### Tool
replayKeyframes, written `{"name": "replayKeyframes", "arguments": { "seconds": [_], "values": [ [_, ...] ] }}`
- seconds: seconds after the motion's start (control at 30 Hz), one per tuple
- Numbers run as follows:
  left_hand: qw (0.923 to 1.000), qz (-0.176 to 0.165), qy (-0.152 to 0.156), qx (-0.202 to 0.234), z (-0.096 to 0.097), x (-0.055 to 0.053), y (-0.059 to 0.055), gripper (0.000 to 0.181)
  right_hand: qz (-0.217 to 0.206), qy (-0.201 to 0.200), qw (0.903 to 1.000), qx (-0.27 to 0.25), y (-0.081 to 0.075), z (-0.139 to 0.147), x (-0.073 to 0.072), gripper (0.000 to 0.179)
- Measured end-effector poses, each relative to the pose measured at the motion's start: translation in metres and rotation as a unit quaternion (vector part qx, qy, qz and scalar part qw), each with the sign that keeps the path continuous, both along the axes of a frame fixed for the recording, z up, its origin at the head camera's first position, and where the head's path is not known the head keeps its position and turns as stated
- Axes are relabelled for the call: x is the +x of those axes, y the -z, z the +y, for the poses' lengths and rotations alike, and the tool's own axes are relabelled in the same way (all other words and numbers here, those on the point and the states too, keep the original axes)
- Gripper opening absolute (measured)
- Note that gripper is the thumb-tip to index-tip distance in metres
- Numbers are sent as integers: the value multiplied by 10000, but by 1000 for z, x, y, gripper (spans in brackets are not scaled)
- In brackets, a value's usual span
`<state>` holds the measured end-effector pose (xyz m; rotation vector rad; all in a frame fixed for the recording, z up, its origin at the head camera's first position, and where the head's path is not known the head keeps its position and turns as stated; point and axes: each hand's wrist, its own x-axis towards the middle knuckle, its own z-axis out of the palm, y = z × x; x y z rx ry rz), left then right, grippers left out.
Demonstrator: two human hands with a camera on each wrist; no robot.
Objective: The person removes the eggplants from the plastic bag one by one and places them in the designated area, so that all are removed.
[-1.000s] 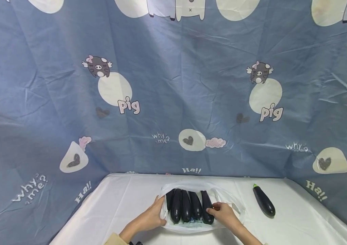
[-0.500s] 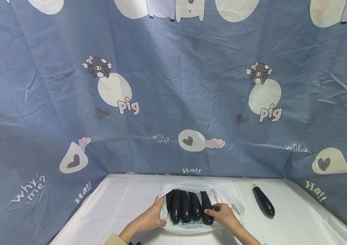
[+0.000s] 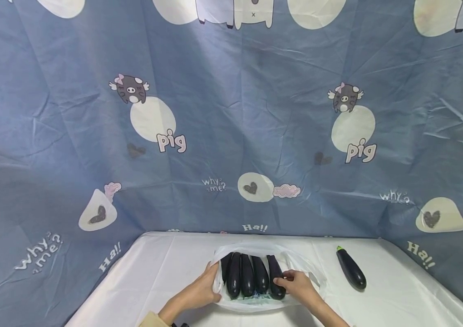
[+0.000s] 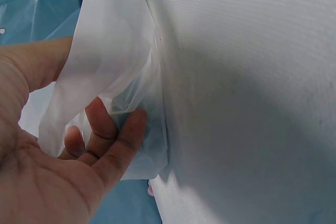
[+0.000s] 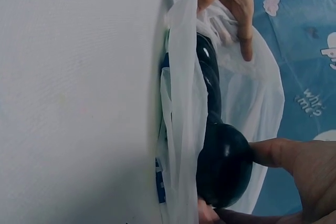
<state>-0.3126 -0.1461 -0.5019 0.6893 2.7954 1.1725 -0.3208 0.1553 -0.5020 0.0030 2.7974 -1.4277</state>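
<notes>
A thin white plastic bag (image 3: 252,308) lies with its mouth held wide, several dark eggplants (image 3: 248,277) side by side in it. At its left side my left hand (image 3: 200,289) grips the bag's edge, thumb and fingers astride the film (image 4: 107,35) in the left wrist view. My right hand (image 3: 300,287) pinches the rightmost eggplant (image 3: 275,272) near its rounded end, inside the bag. In the right wrist view, the thumb (image 5: 275,153) presses on that glossy eggplant (image 5: 224,166), while the other fingers are mostly hidden below it.
One more eggplant (image 3: 352,269) with a green stem tip lies on the white-covered table (image 3: 399,281), to the right of the bag. A blue cloth (image 3: 223,113) with cartoon pigs hangs behind and along both sides.
</notes>
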Motion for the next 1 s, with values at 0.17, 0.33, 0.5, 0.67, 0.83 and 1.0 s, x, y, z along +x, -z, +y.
{"name": "replayKeyframes", "arguments": {
  "seconds": [0.17,0.33,0.5,0.67,0.83,1.0],
  "values": [
    [10000,-38,-10,10,0,0,1,103,22,-15,10000,-48,-2,0,3,50],
    [10000,-49,-11,5,1,1,-1,103,-29,-29,10000,-32,-5,2,4,50],
    [10000,-10,10,16,2,2,-2,103,-69,-36,10000,-50,-6,2,6,49],
    [10000,-10,10,36,3,2,-4,103,-106,-30,9999,-14,-7,2,8,48],
    [10000,-8,28,13,3,3,-5,102,-145,-32,9999,37,-8,4,11,49],
    [10000,-19,6,-16,2,3,-4,101,-209,-84,9997,22,-9,8,14,48]
  ]
}}
